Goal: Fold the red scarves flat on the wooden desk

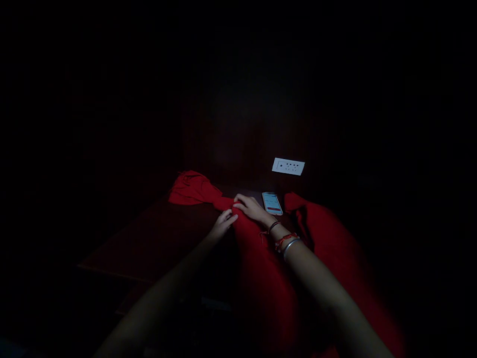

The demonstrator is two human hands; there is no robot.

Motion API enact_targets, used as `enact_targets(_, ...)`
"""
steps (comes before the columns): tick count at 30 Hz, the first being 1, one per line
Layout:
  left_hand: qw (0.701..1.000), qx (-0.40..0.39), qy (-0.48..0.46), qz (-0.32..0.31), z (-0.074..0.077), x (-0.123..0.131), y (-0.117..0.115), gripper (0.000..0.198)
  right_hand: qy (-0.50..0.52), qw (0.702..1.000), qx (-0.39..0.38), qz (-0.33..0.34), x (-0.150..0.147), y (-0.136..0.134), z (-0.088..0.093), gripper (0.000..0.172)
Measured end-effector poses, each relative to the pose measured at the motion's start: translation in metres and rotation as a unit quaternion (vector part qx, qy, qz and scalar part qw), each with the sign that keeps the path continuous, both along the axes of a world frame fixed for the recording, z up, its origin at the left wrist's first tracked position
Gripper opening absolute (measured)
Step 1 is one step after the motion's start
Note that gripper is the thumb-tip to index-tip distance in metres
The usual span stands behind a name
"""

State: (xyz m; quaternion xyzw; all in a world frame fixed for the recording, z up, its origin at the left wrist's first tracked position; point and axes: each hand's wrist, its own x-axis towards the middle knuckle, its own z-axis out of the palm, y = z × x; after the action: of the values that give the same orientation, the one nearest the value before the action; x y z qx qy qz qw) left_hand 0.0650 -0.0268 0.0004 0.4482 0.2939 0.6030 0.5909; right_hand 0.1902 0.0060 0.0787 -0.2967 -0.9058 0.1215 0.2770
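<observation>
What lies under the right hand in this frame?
Red cloth lies under the right hand, showing to its left and running down toward the camera. The part beneath the hand is covered; its folds there cannot be seen.

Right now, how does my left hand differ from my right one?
Your right hand lies over the top of the red cloth, while your left hand is lower in view, at its left edge. The right wrist wears a dark band, a red bracelet and a silver bangle; none show on the left. Both are at the cloth.
</observation>
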Motion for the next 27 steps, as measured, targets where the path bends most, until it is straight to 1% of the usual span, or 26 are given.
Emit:
enact_targets(2, 0.997, -0.007, -0.056, -0.045, 0.002, 0.000, -0.002, 0.022, 0.012, 0.999, 0.005, -0.033, 0.002, 0.003, -0.007, 0.013)
enact_targets(4, 0.994, -0.022, -0.088, -0.062, 0.004, -0.003, -0.002, 0.025, 0.019, 0.997, 0.003, -0.079, 0.006, 0.007, -0.015, 0.011)
enact_targets(7, 0.992, -0.075, -0.063, -0.078, 0.005, -0.014, -0.001, 0.026, 0.032, 0.986, -0.004, -0.162, 0.015, 0.007, -0.026, 0.008)
enact_targets(9, 0.991, -0.098, -0.030, -0.092, 0.003, -0.026, 0.001, 0.018, 0.043, 0.976, -0.008, -0.213, 0.023, -0.003, -0.030, 0.012)
enact_targets(10, 0.990, -0.098, -0.015, -0.103, 0.002, -0.032, 0.001, 0.015, 0.048, 0.970, -0.010, -0.236, 0.027, -0.012, -0.032, 0.014)
enact_targets(12, 0.987, -0.077, 0.029, -0.135, -0.002, -0.044, 0.002, 0.014, 0.052, 0.961, -0.015, -0.271, 0.033, -0.039, -0.036, 0.022)
enact_targets(13, 0.985, -0.063, 0.056, -0.151, -0.003, -0.050, 0.002, 0.014, 0.051, 0.959, -0.009, -0.277, 0.035, -0.056, -0.037, 0.027)
enact_targets(15, 0.979, -0.039, 0.101, -0.170, -0.004, -0.058, 0.004, 0.011, 0.030, 0.964, -0.003, -0.263, 0.034, -0.092, -0.043, 0.039)
enact_targets(17, 0.974, -0.037, 0.144, -0.173, -0.002, -0.062, 0.005, 0.010, -0.042, 0.969, 0.000, -0.244, 0.030, -0.122, -0.050, 0.054)
enact_targets(19, 0.962, -0.047, 0.204, -0.177, 0.004, -0.063, 0.005, 0.012, -0.123, 0.963, 0.020, -0.241, 0.023, -0.141, -0.058, 0.065)
enact_targets(21, 0.946, -0.058, 0.260, -0.183, 0.013, -0.060, 0.005, 0.015, -0.172, 0.952, 0.052, -0.249, 0.017, -0.149, -0.064, 0.070)
enact_targets(22, 0.941, -0.062, 0.272, -0.191, 0.016, -0.058, 0.005, 0.017, -0.184, 0.947, 0.072, -0.252, 0.015, -0.149, -0.067, 0.069)
enact_targets(24, 0.938, -0.062, 0.263, -0.216, 0.022, -0.053, 0.005, 0.019, -0.194, 0.943, 0.115, -0.246, 0.013, -0.147, -0.070, 0.060)
enact_targets(27, 0.941, -0.063, 0.222, -0.248, 0.024, -0.046, 0.008, 0.016, -0.211, 0.947, 0.161, -0.182, 0.015, -0.141, -0.076, 0.042)
